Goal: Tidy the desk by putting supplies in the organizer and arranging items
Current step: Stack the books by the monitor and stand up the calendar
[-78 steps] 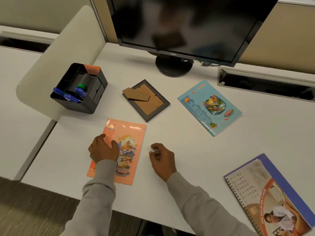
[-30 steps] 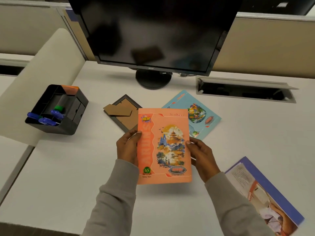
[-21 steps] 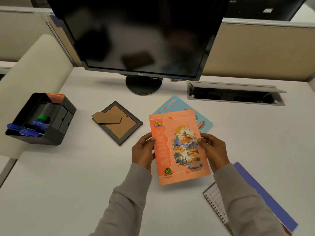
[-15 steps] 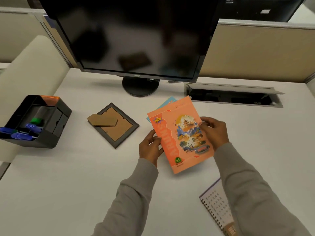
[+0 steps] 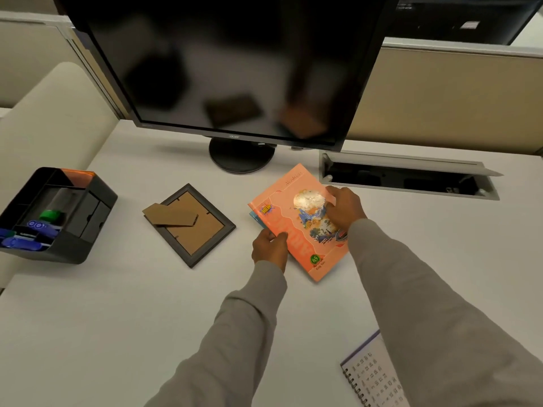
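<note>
Hands, two of them, hold one orange notebook [image 5: 295, 229]: the left hand [image 5: 269, 249] pinches its near-left edge, thumb on the cover, and the right hand [image 5: 345, 208] grips its far-right edge with curled fingers. It lies tilted over one blue notebook [image 5: 254, 217], which shows only as a sliver at the left. One picture frame [image 5: 191, 227] lies face down beside them. One black organizer [image 5: 97, 201], at the left of the desk [image 5: 117, 304], holds blue markers [image 5: 26, 239] and one green cap [image 5: 50, 215]. One monitor [image 5: 229, 69] stands behind.
</note>
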The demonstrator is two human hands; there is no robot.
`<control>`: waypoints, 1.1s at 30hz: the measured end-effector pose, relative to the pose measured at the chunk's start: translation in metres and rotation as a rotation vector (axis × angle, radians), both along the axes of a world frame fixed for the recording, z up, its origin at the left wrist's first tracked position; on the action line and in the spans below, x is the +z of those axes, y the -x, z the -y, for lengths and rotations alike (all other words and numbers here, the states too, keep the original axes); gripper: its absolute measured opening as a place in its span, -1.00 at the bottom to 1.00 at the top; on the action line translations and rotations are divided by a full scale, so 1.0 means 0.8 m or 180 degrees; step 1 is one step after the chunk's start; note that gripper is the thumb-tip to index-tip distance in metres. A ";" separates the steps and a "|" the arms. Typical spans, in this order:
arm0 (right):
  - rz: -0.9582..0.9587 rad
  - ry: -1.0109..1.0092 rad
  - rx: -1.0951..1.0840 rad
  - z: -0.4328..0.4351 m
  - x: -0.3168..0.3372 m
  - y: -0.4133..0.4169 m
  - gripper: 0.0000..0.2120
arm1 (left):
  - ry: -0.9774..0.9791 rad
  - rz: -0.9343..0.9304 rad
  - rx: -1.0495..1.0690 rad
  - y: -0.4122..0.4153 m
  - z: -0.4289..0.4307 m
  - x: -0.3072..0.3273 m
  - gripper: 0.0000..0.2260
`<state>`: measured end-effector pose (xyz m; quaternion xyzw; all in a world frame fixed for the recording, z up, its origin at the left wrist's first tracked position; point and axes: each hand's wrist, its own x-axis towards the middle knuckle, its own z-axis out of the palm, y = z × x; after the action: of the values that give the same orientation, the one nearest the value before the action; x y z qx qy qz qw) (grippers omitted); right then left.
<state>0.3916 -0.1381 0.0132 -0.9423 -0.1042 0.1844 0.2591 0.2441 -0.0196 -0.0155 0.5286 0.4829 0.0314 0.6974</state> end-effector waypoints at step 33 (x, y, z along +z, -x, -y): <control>-0.0325 -0.1158 -0.0898 0.060 -0.033 0.042 -0.73 | 0.0345 0.0213 0.0339 -0.004 0.005 0.016 -0.75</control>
<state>0.3578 -0.1857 -0.0133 -0.8748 0.0102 0.1720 0.4529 0.2473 -0.0233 -0.0024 0.4623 0.4878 0.0600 0.7381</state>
